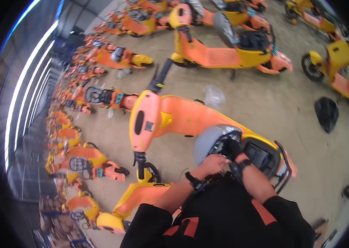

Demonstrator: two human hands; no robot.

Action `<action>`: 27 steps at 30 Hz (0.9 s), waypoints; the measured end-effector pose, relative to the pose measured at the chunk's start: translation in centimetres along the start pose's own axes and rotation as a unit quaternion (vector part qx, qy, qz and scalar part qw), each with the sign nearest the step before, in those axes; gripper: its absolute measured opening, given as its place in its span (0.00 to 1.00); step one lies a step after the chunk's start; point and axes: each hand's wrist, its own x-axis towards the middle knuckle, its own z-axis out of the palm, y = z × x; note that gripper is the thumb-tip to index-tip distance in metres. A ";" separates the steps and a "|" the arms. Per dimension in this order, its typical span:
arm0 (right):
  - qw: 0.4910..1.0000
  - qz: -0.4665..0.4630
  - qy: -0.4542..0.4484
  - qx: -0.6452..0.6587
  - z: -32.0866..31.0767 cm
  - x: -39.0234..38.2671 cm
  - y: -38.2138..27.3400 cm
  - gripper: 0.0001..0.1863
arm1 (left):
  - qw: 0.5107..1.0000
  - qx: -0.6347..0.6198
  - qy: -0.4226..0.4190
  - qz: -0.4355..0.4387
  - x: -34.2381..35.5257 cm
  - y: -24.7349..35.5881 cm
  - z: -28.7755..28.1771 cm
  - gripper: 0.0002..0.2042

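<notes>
No wording or nos. legible: all too small/blurred. Near scooter (195, 113) has a small dark sq. label (149, 126) on its front panel; marks can't be made out. L of near scooter, a teal tag w/ pale marks (119, 98) sits on a parked scooter's rear; lower-L of near scooter, a 2nd teal tag (99, 172) on another scooter's rear. Both unreadable.

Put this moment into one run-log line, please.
left hand: at grey helmet, grip unclear | right hand: at helmet, grip unclear | scooter: orange and yellow, standing
</notes>
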 end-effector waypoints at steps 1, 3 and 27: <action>1.000 0.009 -0.002 -0.006 0.2 0.0 0.6 0.19 | 1.000 0.019 -0.009 0.019 0.0 -0.5 0.1 0.15; 0.999 0.032 -0.001 -0.022 0.1 -0.1 2.0 0.21 | 0.999 0.001 -0.034 0.023 0.4 -0.4 0.3 0.16; 0.398 0.199 0.105 0.889 1.3 -3.1 0.6 0.14 | 0.859 -0.433 0.025 -0.273 5.2 -1.9 0.9 0.18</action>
